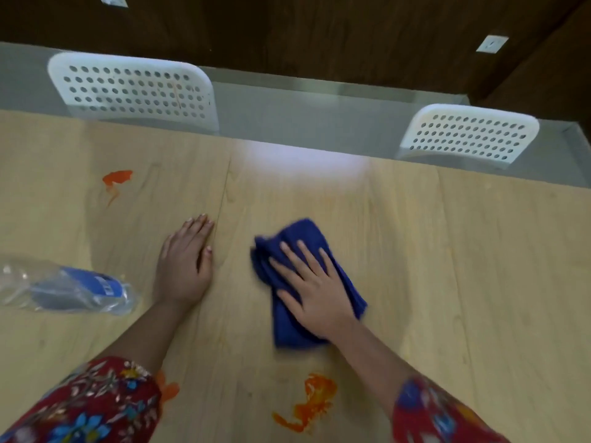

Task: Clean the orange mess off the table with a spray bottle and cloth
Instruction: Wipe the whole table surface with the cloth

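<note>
Pressure from the right hand [315, 295], fingers flat on the blue cloth [303, 231], should sweep it over the near orange smear [315, 401]; left hand [184, 266] rests flat, empty.

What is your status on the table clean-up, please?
Left hand flat on light wooden table; right hand pressing dark blue cloth. Orange smear near, another far left. Clear plastic spray bottle lying aside.

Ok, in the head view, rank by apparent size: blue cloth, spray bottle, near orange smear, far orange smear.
blue cloth and spray bottle, too alike to rank
near orange smear
far orange smear, though farther away
</note>
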